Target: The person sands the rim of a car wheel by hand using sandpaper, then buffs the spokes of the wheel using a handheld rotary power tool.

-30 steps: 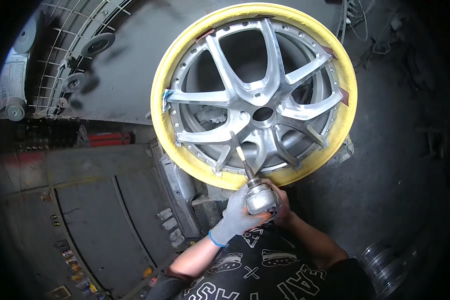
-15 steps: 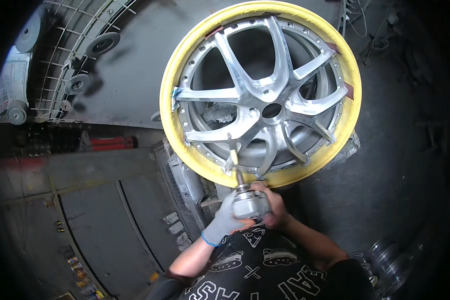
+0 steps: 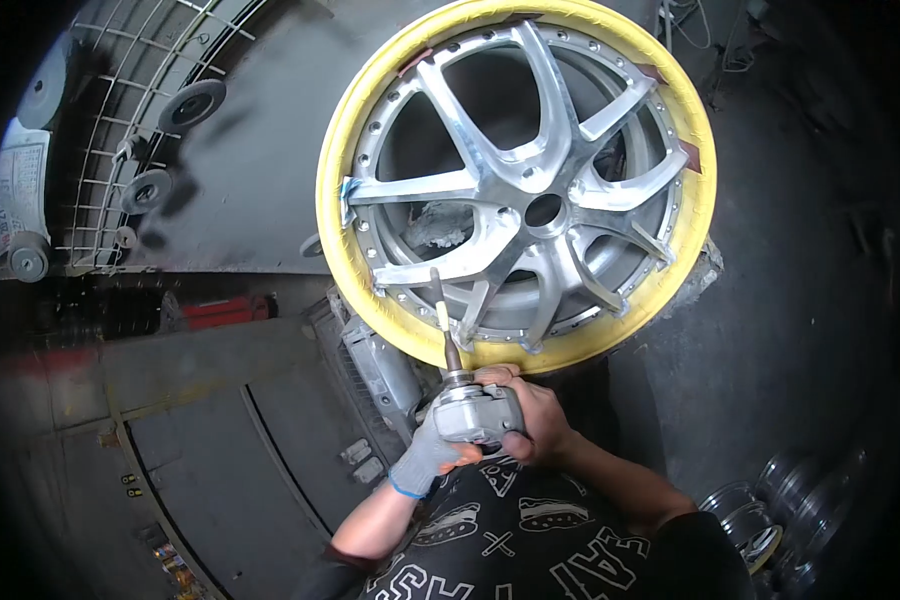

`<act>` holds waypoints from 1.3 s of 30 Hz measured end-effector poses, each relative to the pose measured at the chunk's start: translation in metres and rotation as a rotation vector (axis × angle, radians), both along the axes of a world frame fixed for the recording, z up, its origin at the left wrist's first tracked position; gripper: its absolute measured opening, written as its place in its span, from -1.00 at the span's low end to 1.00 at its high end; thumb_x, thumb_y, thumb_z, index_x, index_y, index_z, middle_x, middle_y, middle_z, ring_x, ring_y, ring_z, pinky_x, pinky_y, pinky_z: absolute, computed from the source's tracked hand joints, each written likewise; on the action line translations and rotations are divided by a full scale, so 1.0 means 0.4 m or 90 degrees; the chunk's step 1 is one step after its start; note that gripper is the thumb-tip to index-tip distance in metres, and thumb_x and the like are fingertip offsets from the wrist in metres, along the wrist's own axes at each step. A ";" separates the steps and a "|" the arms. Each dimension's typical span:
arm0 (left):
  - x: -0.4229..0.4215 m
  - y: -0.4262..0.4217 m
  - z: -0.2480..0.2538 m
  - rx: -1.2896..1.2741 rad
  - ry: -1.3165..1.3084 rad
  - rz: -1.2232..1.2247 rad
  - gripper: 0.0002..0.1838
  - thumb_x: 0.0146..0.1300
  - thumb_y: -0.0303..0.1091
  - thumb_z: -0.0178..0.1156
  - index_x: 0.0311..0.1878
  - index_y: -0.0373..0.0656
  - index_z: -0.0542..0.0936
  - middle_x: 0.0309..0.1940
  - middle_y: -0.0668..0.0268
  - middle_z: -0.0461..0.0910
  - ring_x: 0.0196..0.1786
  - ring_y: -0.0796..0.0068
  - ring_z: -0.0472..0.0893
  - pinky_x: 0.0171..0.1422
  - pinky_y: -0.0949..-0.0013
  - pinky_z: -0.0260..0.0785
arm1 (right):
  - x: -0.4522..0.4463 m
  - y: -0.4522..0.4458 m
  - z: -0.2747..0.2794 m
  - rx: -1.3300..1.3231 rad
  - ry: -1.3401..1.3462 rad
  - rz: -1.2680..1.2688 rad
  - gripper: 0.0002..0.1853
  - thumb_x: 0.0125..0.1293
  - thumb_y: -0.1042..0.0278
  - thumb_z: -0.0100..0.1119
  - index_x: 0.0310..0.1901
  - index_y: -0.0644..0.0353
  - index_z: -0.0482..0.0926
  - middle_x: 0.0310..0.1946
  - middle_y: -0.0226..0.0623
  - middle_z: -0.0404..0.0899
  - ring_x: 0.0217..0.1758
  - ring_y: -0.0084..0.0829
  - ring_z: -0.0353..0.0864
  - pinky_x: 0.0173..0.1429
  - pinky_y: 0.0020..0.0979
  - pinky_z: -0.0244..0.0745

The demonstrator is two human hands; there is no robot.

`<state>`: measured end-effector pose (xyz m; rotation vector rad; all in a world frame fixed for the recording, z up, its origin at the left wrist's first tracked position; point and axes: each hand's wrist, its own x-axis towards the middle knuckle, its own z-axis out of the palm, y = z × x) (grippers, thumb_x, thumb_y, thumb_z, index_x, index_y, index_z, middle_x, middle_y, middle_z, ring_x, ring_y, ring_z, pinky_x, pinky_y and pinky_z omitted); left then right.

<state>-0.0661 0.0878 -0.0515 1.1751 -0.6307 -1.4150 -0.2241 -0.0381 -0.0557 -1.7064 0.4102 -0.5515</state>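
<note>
A silver wheel point(image 3: 545, 165) with a yellow-covered rim point(image 3: 332, 215) lies in front of me. My left hand point(image 3: 428, 448), in a grey glove with a blue cuff, is closed around the left side of a metal power tool point(image 3: 476, 414). My bare right hand point(image 3: 538, 412) grips the tool's right side. From the tool a long thin shaft reaches up over the rim, its tip at the lower-left spoke point(image 3: 425, 272). Whether the tip touches the metal cannot be made out. Bits of tape stick to the rim near the spoke ends.
A wire rack point(image 3: 120, 130) with round discs point(image 3: 192, 105) stands at the upper left. A red object point(image 3: 220, 312) lies left of the wheel. Other wheels point(image 3: 745, 515) sit at the lower right. White cables point(image 3: 705, 30) hang at the upper right.
Both hands and the tool have moved left, and the shaft's tip has shifted left along the spoke. The view has also shifted slightly.
</note>
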 end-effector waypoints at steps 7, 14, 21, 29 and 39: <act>-0.059 -0.055 0.066 0.111 0.534 0.112 -0.44 0.29 -0.53 0.18 0.36 -0.16 0.34 -0.06 0.06 0.60 -0.54 0.37 0.56 -0.56 0.44 0.38 | -0.068 -0.058 0.118 0.189 0.134 -0.050 -0.42 0.34 0.09 -0.04 0.20 0.47 0.37 -0.06 0.07 0.62 0.02 -0.20 0.66 0.16 -0.33 0.51; -0.067 -0.059 0.101 0.256 0.534 0.193 -0.28 0.23 -0.58 0.21 0.47 -0.13 0.24 0.27 0.17 0.45 0.29 0.33 0.49 0.26 0.34 0.43 | -0.057 -0.089 0.105 0.308 -0.003 -0.001 -0.29 0.34 -0.08 0.09 0.22 0.51 0.37 -0.04 0.04 0.62 0.01 -0.31 0.64 0.15 -0.34 0.52; -0.093 -0.166 0.043 0.051 0.370 0.002 0.09 -0.06 0.21 0.50 0.41 -0.29 0.28 0.27 0.08 0.42 0.24 0.25 0.51 0.37 0.19 0.38 | -0.087 -0.123 0.085 0.450 -0.005 0.039 -0.18 0.39 -0.25 -0.19 0.25 0.52 0.34 0.00 0.15 0.57 0.11 -0.01 0.59 0.24 -0.21 0.43; -0.148 -0.227 0.059 0.071 0.357 0.068 0.23 -0.33 0.26 0.63 0.37 -0.26 0.32 0.25 0.13 0.44 0.27 0.31 0.47 0.42 0.22 0.33 | -0.103 -0.175 0.090 0.281 0.042 -0.014 -0.16 0.39 -0.34 -0.21 0.16 0.51 0.43 0.18 0.09 0.46 0.20 -0.06 0.52 0.27 -0.20 0.38; -0.194 -0.286 0.043 0.079 0.293 0.113 0.18 -0.26 0.28 0.59 0.36 -0.27 0.33 0.25 0.17 0.44 0.29 0.35 0.47 0.38 0.29 0.35 | -0.138 -0.225 0.061 0.399 0.044 0.041 -0.29 0.39 -0.36 -0.16 0.16 0.19 0.50 0.16 -0.17 0.47 0.18 -0.33 0.51 0.17 -0.31 0.47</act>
